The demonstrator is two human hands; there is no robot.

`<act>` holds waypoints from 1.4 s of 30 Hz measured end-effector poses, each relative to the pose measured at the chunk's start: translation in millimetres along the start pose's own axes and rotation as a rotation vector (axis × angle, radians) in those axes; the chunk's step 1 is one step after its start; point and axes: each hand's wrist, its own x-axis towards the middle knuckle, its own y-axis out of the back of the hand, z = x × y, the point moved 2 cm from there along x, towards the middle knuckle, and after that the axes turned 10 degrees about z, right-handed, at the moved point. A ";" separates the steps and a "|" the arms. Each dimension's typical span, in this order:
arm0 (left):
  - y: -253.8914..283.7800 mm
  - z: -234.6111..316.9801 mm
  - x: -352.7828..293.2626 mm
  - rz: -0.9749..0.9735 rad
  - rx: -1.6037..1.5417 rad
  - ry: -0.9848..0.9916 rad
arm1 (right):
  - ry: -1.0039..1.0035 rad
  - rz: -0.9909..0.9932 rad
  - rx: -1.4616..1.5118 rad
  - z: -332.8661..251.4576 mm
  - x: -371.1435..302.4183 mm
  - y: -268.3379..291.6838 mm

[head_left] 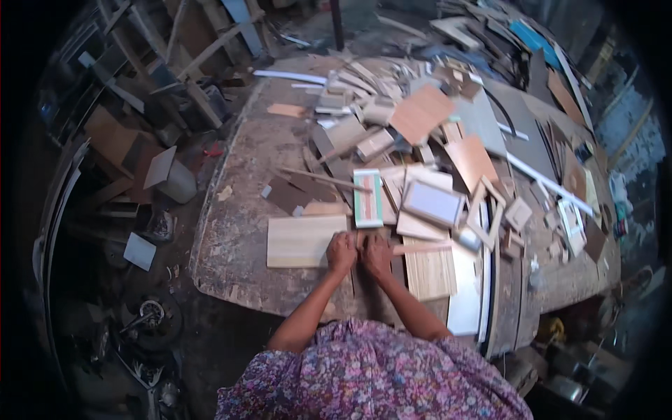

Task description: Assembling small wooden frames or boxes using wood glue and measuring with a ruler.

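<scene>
My left hand (pixel 341 253) is closed at the right edge of a pale wooden board (pixel 302 241) lying flat on the worktable. Close beside it, my right hand (pixel 376 255) is closed too, its fingers curled toward the left one. What they grip is too small and blurred to make out. A thin pale wood strip (pixel 422 247) runs rightward from my right hand across a ribbed wooden panel (pixel 430 274); whether the hand holds it I cannot tell. Just beyond both hands lies a green-and-white rectangular block (pixel 367 199) with a reddish middle band.
Scrap wood is heaped at the far middle, with a brown sheet (pixel 422 113) on top. Small wooden frames (pixel 485 213) and a white-topped box (pixel 433 203) lie to the right. The worn worktable (pixel 234 210) ends at left, above clutter on the floor.
</scene>
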 end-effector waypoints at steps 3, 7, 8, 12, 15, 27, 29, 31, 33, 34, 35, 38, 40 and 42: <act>-3.9 -14.5 25.5 0.059 0.034 -0.012 | 0.002 0.017 -0.025 14.4 3.0 -13.9; 1.5 -51.1 87.0 0.206 0.077 0.030 | -0.047 -0.040 0.137 15.1 20.0 -13.6; 2.1 -53.6 110.0 0.248 0.078 -0.074 | -0.029 0.038 0.164 25.1 23.8 -15.4; 7.0 -67.5 171.0 0.271 -0.086 0.172 | -0.130 0.132 0.361 -4.2 52.7 10.5; 2.5 -77.6 206.7 0.314 -0.087 0.155 | -0.213 0.058 0.533 -33.4 66.9 -5.6; -53.6 -91.8 282.6 0.107 0.220 0.265 | -0.118 0.103 0.477 -100.8 159.6 -76.0; -43.6 -109.4 296.4 0.170 0.216 0.263 | -0.130 0.086 0.491 -108.2 162.5 -74.9; -31.7 -102.8 307.9 0.129 0.170 0.178 | -0.227 0.092 0.571 -102.1 163.4 -73.6; -17.1 -103.2 312.9 -0.092 -0.593 0.526 | -0.284 0.085 0.622 -103.0 165.4 -68.7; -8.3 -83.7 311.4 -0.244 -0.675 0.590 | -0.322 0.102 0.631 -93.5 166.0 -65.6; 9.7 -78.7 310.3 -0.238 -0.672 0.593 | -0.348 0.101 0.653 -94.5 165.6 -61.3; 44.2 -72.6 294.4 -0.422 -0.919 0.738 | -0.489 0.031 0.788 -93.1 162.8 -54.4; 62.2 -60.7 272.8 -0.419 -0.932 0.755 | -0.589 -0.061 0.969 -92.8 161.3 -49.8; 72.7 -56.0 248.1 -0.453 -0.964 0.787 | -0.647 -0.105 1.055 -97.0 160.3 -40.0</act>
